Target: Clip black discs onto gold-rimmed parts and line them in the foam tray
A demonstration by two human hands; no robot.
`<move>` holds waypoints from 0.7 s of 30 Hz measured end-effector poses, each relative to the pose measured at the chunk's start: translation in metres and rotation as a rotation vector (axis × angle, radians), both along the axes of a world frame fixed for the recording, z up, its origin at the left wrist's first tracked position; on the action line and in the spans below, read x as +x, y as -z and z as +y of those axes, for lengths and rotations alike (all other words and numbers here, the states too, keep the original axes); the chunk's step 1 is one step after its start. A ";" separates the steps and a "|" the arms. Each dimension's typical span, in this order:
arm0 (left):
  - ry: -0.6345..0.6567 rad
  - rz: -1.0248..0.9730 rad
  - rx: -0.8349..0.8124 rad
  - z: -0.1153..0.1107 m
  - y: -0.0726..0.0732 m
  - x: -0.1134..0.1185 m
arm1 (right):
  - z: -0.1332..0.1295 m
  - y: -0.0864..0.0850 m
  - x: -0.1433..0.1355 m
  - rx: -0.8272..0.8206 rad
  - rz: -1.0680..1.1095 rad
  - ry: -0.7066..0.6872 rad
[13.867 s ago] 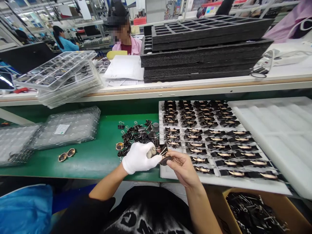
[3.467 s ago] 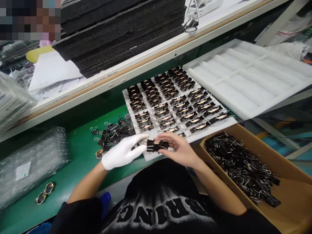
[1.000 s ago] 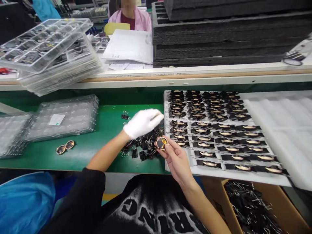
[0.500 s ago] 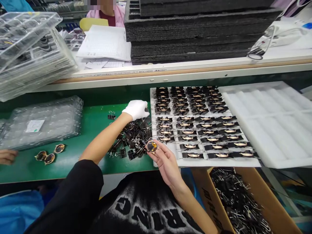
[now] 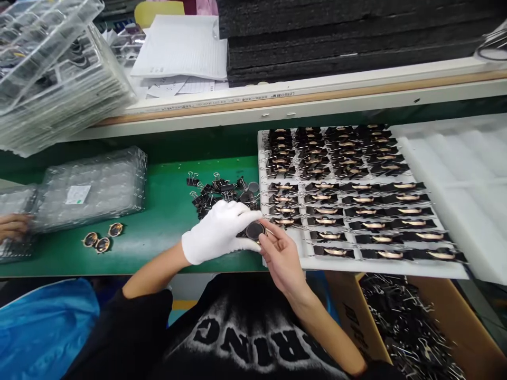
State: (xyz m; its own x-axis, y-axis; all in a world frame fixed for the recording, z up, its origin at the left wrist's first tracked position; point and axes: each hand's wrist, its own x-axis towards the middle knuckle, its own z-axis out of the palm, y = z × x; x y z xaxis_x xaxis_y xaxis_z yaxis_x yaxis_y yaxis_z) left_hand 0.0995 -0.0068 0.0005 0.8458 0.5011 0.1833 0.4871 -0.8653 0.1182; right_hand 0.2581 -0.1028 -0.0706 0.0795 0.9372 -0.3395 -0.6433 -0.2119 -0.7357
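Note:
My left hand (image 5: 222, 229), in a white glove, pinches a dark round disc (image 5: 255, 230) between thumb and fingers. Bare and closed, my right hand (image 5: 283, 258) grips the gold-rimmed watch case at the disc's right edge. The disc lies over the case and hides nearly all of it, so I cannot tell how they are seated. Just beyond my hands lies a pile of black binder clips (image 5: 214, 192), partly covered by the glove. Another dark disc (image 5: 253, 187) rests at the pile's right side.
Right of the pile, a white foam tray (image 5: 299, 248) holds rows of clipped watch cases. Three loose watch cases (image 5: 102, 245) lie left, near clear plastic trays (image 5: 106, 184) and another person's hand (image 5: 16, 226). A cardboard box (image 5: 352, 316) of clips stands below right. A shelf edge (image 5: 190, 113) crosses behind.
My left hand has come from the far side of the clip pile down to my right hand, bringing the dark disc over the watch case. The view has shifted.

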 end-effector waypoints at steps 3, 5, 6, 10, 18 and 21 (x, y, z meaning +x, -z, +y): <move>-0.087 -0.111 -0.130 -0.002 0.010 -0.006 | -0.001 0.002 -0.003 0.035 0.035 -0.008; -0.160 -0.123 -0.212 -0.008 0.015 -0.007 | -0.001 0.004 -0.004 0.055 0.036 -0.014; -0.175 -0.120 -0.256 -0.010 0.015 -0.007 | -0.002 0.005 -0.004 0.059 0.028 -0.022; -0.171 -0.187 -0.349 0.000 0.004 -0.012 | -0.002 0.009 -0.001 0.033 0.021 -0.041; -0.433 0.311 -0.030 0.112 0.001 -0.023 | -0.006 0.001 0.004 0.089 -0.007 -0.080; -0.327 0.309 0.018 0.121 0.003 -0.024 | -0.009 -0.003 0.011 0.149 -0.056 -0.113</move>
State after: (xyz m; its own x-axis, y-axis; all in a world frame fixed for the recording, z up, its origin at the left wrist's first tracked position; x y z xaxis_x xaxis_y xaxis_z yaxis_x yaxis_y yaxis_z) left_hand 0.0750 0.1145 -0.0027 0.6602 0.7499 -0.0420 0.7450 -0.6610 -0.0900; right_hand 0.2694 -0.1120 -0.0676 -0.0145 0.9809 -0.1938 -0.5790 -0.1663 -0.7982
